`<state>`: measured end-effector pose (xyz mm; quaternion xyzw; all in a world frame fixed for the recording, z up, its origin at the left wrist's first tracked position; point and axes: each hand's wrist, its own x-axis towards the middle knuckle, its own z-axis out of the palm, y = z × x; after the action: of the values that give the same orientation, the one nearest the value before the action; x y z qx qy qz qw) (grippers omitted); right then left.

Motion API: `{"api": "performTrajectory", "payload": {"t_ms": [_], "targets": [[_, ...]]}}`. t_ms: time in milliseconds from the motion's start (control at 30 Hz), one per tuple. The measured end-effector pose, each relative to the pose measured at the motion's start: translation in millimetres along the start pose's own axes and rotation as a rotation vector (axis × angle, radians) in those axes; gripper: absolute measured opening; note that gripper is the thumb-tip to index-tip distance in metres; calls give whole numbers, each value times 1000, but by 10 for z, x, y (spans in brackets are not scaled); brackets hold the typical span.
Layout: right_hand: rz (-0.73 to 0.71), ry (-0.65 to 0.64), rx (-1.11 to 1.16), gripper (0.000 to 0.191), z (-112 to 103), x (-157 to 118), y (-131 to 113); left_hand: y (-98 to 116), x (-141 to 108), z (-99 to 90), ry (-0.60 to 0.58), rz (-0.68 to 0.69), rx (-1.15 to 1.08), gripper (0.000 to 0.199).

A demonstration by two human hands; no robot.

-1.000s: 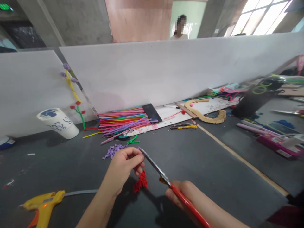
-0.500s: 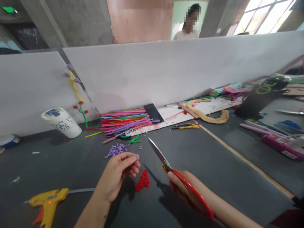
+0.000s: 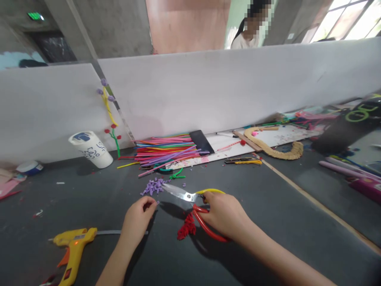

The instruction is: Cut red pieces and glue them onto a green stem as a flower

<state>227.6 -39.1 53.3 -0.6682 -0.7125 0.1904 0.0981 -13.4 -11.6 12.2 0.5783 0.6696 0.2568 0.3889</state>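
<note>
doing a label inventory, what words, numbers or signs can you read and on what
"OC", seemingly, green, on the black bottle
White cup: blue handwriting, not legible
Green lit sign: too blurred
Glue gun: too small
White board: too small
Blue-white container: too small

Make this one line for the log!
left hand: pinching purple piece; right hand: holding scissors; scissors: pointing toward purple pile; red cluster: on table

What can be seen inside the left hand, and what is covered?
The left hand pinches a small purple piece; its end shows. The rest of its grip is turned away from the camera, so anything more inside cannot be seen.
</note>
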Motion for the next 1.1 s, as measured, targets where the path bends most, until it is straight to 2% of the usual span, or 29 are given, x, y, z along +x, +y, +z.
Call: {"api": "performTrajectory", "payload": {"t_ms": [67,200,300,400,500,600,667,833,967,1100], "targets": [[4,32,-25,29,28,117,11,2,77,-3,-2,21,113,33],[75,91,-51,37,102,269,157,116,270,7,53,78,272,33],[121,92,-77,36,123,306,311,197,402,24,89,130,336,32],[143,78,-113,33,97,318,436,222,428,17,127,163,356,31],[159,65,-153,30,42,332,518,185,334,-12,167,156,341,31],[181,48,-186,27,-17,342,584,126,172,-28,158,128,303,33],[208,31,-201,26,-44,345,627,99,49,-17,133,154,286,22],[250,-46,-227,24,-12,366,719,75,-212,75,26,277,242,17],[228,-99,-256,27,92,381,768,49,-291,126,-29,300,234,18],[196,-59,-326,26,89,312,725,17,-282,142,-32,292,214,18]]}}
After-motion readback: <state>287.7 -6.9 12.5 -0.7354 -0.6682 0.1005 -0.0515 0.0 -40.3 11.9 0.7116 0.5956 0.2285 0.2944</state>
